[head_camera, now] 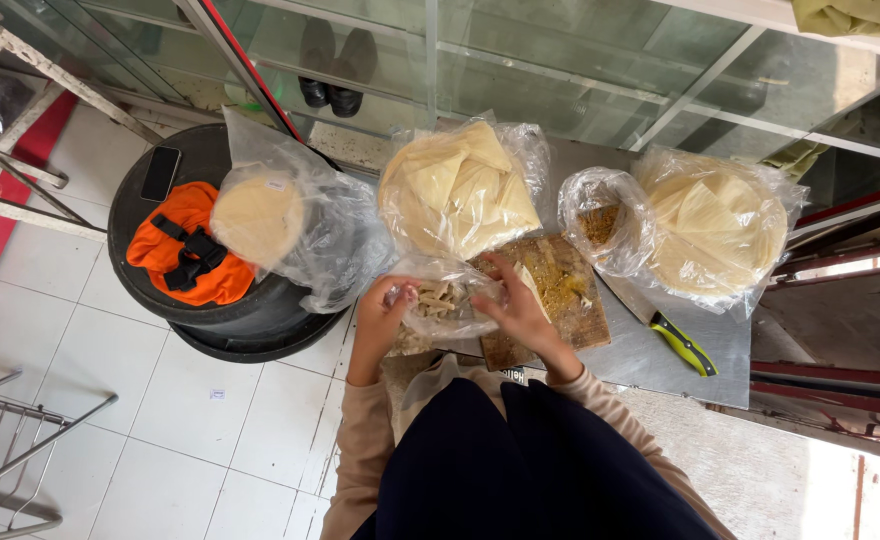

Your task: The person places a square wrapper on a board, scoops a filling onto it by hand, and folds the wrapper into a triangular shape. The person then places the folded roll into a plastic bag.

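Note:
My left hand [380, 318] grips the left edge of a small clear plastic bag [445, 305] that holds cut strips of pale dough. My right hand [515, 305] holds the bag's right side, fingers over its mouth, above a worn wooden cutting board [565, 300] strewn with crumbs. Behind the bag sits a large clear bag of folded pale flat sheets [460, 185]. A knife with a green handle [675, 335] lies on the metal tabletop [650, 365] to the right of the board.
A second bag of round flat sheets [715, 225] and a small bag of brown crumbs [600, 225] sit at the right. At left, black tubs [230, 315] carry an orange pouch [185, 245], a phone [160, 172] and a bagged stack of rounds [260, 215]. Metal frames stand on the tiled floor.

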